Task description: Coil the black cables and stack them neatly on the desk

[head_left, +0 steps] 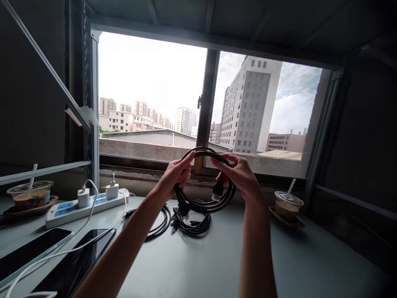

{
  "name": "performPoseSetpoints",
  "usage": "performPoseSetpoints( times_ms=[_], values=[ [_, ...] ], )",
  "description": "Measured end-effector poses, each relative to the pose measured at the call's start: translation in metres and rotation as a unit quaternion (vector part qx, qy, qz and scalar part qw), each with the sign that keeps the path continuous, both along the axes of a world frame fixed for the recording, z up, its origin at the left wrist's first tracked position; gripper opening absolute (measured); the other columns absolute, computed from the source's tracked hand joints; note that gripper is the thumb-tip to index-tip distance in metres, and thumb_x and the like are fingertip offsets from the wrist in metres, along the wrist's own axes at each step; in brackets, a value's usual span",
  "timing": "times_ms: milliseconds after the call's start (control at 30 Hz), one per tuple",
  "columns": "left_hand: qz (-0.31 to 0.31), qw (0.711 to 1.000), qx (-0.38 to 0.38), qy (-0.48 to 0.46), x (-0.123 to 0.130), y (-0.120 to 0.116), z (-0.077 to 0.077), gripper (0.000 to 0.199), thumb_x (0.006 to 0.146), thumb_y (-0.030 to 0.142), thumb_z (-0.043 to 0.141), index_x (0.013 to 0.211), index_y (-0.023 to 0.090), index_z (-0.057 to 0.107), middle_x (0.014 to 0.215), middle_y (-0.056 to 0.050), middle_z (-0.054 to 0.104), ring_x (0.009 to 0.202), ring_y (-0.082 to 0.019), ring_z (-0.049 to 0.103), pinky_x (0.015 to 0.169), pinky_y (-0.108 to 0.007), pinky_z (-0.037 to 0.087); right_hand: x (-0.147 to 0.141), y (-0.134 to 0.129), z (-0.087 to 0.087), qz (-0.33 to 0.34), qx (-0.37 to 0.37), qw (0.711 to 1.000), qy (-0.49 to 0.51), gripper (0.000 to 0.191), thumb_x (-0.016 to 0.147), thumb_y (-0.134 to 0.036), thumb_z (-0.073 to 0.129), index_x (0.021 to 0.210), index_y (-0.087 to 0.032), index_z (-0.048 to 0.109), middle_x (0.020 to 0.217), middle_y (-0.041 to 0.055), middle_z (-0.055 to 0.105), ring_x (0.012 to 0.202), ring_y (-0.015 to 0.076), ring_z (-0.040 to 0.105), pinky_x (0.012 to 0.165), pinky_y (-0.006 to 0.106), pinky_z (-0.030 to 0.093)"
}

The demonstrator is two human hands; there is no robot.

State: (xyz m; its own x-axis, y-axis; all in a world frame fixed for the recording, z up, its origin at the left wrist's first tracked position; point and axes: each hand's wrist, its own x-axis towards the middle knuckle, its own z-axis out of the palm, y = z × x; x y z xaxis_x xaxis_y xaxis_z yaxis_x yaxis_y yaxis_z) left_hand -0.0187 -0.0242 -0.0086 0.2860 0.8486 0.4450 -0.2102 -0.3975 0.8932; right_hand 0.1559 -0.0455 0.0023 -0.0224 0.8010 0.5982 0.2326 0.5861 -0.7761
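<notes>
A coiled black cable (203, 205) is held up above the grey table, in front of the window. My left hand (180, 176) grips the coil's left side, thumb on top and fingers curled round it. On the upper right side, my right hand (237, 171) pinches the loops between thumb and fingers. One dark connector with a pale metal end (217, 190) hangs inside the coil below my right hand. Behind and below lie two more black coils on the table, one in the middle (194, 227) and one to its left (161, 229), partly hidden by my left forearm.
A white power strip (88, 209) with two chargers and white cables stands at the left. Two dark devices (77, 260) (34, 250) lie nearer. Lidded drink cups stand far left (31, 198) and right (288, 207). Metal frame bars edge both sides.
</notes>
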Motion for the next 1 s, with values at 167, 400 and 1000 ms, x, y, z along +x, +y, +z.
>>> performPoseSetpoints(
  times_ms=[167, 400, 1000],
  values=[
    [0.058, 0.998, -0.008, -0.008, 0.001, -0.002, 0.000, 0.060, 0.075, 0.056, 0.058, 0.043, 0.020, 0.022, 0.036, 0.008, 0.018, 0.030, -0.004, 0.022, 0.033, -0.020, 0.020, -0.005, 0.008, -0.002, -0.008, 0.119, 0.990, -0.073, 0.057, 0.078, -0.043, 0.060, 0.127, -0.016, 0.051, 0.066, 0.0011, 0.066, 0.043, 0.0107, 0.055, 0.043, 0.022, 0.046],
    [0.012, 0.999, -0.029, -0.045, -0.004, -0.010, 0.007, 0.059, 0.080, 0.049, 0.055, 0.046, 0.020, 0.017, 0.034, 0.008, 0.016, 0.031, -0.004, 0.017, 0.032, -0.021, 0.014, -0.012, 0.014, -0.001, -0.082, 0.196, 0.976, -0.049, 0.033, 0.077, -0.044, 0.060, 0.090, -0.015, 0.071, 0.080, 0.0056, 0.064, 0.054, 0.0128, 0.061, 0.048, 0.023, 0.048],
    [-0.076, 0.995, -0.068, -0.013, -0.013, -0.008, 0.010, 0.043, 0.082, 0.043, 0.056, 0.055, 0.018, 0.034, 0.040, 0.008, 0.018, 0.035, -0.004, 0.020, 0.036, -0.019, 0.017, -0.007, -0.003, 0.002, -0.034, 0.127, 0.991, -0.014, 0.041, 0.070, -0.047, 0.066, 0.093, -0.014, 0.069, 0.058, -0.0012, 0.055, 0.039, 0.0109, 0.054, 0.033, 0.020, 0.044]
  ],
)
